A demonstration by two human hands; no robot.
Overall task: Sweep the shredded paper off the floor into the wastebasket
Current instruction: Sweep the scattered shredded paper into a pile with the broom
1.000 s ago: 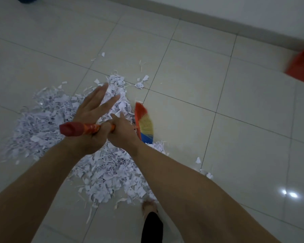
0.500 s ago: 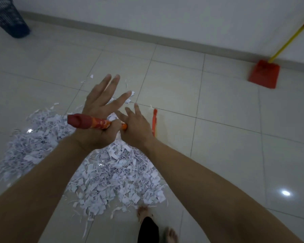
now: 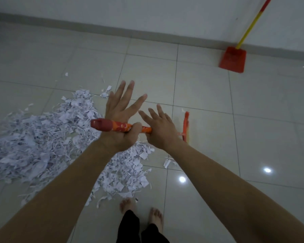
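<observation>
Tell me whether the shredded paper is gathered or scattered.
Mostly gathered: the shredded paper lies in one broad heap on the floor, with stray bits around it.

Count: two hands, left hand (image 3: 120,118) and right hand (image 3: 161,129); one broom (image 3: 123,127); one dustpan (image 3: 232,59); one shredded-paper heap (image 3: 42,137); two bare feet (image 3: 126,206).
</observation>
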